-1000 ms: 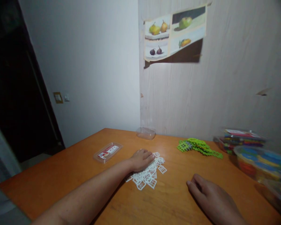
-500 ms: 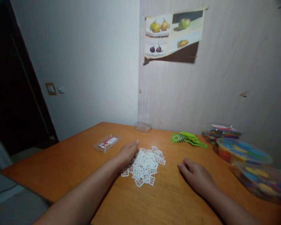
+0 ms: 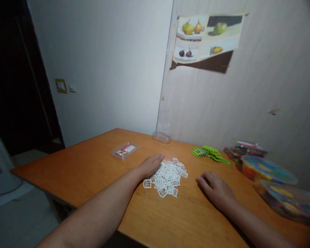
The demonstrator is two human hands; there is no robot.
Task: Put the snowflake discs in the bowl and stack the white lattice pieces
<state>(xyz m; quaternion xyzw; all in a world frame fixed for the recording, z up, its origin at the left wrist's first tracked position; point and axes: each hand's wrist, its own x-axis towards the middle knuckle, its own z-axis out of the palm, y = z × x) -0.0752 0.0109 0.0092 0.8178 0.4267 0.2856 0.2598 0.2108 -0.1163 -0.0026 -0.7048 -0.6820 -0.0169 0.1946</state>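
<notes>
A heap of small white plastic lattice pieces, shaped like little window frames (image 3: 167,177), lies in the middle of the wooden table. My left hand (image 3: 152,166) rests on its edge against the heap's left side, fingers stretched out and touching the outer pieces. It grips nothing, and its palm side is hidden. To the right of the heap, apart from it, my right hand (image 3: 218,188) lies on the table with its fingers loosely curled in and the thumb close to the index finger. Nothing shows in it.
A clear plastic lid with a red-and-white label (image 3: 125,151) lies left. Behind stand a clear tray (image 3: 162,137) and a bright green lattice-piece assembly (image 3: 210,154). At right are a stacked box (image 3: 249,150) and two tubs of colourful pieces (image 3: 268,168). The table's edge (image 3: 67,203) runs along the left.
My view has turned and tilted slightly, so the table's contents and the wall pictures sit differently. Both hands stay almost where they were beside the heap.
</notes>
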